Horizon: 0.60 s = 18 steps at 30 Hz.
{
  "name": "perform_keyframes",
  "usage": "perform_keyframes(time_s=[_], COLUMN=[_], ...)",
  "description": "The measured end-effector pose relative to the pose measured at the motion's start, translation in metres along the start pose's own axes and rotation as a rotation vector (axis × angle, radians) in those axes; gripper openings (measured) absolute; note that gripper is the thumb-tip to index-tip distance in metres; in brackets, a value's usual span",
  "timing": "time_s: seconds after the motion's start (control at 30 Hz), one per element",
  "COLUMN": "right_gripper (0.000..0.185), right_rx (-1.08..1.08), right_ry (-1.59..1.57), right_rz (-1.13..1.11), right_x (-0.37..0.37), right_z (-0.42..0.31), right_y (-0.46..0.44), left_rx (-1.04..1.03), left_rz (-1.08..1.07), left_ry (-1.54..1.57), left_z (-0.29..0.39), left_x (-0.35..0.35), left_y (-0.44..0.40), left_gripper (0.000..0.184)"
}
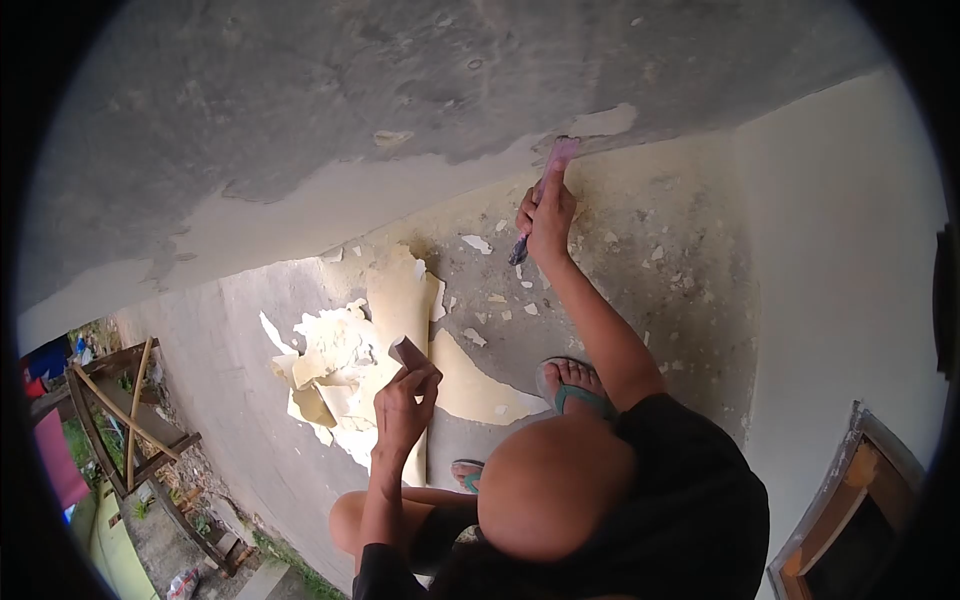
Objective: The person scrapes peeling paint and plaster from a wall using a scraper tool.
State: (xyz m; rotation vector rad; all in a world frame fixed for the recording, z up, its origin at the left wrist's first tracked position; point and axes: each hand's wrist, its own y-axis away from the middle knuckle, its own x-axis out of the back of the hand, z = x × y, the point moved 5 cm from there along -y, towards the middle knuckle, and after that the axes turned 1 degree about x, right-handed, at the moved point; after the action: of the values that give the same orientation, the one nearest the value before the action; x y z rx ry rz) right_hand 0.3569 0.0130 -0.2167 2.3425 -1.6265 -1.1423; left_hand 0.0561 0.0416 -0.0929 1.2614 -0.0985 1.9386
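Observation:
My right hand (pixel 548 220) is closed around a scraper (pixel 562 153) with a pinkish-purple blade and a dark handle end. Its tip meets the grey wall (pixel 330 90) at the ragged edge of the pale paint layer (pixel 320 200). In my left hand (pixel 403 408), held above the floor, is a short brown block-like piece (pixel 408 352) with a flat end; the fingers hide the rest of it. Below and beside that hand lie large cream paint sheets (pixel 480 385) and a heap of broken paint flakes (pixel 335 345).
Small chips (pixel 475 243) are scattered over the stained grey floor (pixel 660 270). A pale wall (pixel 840 200) stands at right, with a wooden frame (pixel 850 490) low on it. At left are timber pieces (pixel 130 420) and plants. My sandaled foot (pixel 575 385) is near the chips.

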Motion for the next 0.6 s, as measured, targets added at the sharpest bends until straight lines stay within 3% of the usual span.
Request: perform_keyframes(time_s=[0.2,0.3,0.43,0.47,0.6], right_gripper=[0.055,0.056,0.056,0.056,0.057], right_rx=[0.002,-0.062,0.108,0.215,0.213], right_ry=[0.061,-0.081,0.026,0.021,-0.202], right_rz=[-0.070,-0.008,0.007,-0.025,0.021], right_x=[0.006,-0.011,-0.001,0.002,-0.013], right_z=[0.004,-0.010,-0.008,-0.019,-0.097], right_y=[0.007,0.004,0.004,-0.003,-0.013], left_rx=[0.014,0.034,0.053,0.061,0.037], left_rz=[-0.013,-0.040,-0.036,-0.026,-0.010], left_ry=[-0.025,-0.036,-0.020,-0.029,-0.012], left_z=[-0.008,-0.002,-0.004,-0.007,-0.004], left_x=[0.004,0.003,0.006,0.008,0.007], left_y=[-0.003,0.004,0.004,0.005,0.012], left_gripper=[0.013,0.014,0.014,0.014,0.014])
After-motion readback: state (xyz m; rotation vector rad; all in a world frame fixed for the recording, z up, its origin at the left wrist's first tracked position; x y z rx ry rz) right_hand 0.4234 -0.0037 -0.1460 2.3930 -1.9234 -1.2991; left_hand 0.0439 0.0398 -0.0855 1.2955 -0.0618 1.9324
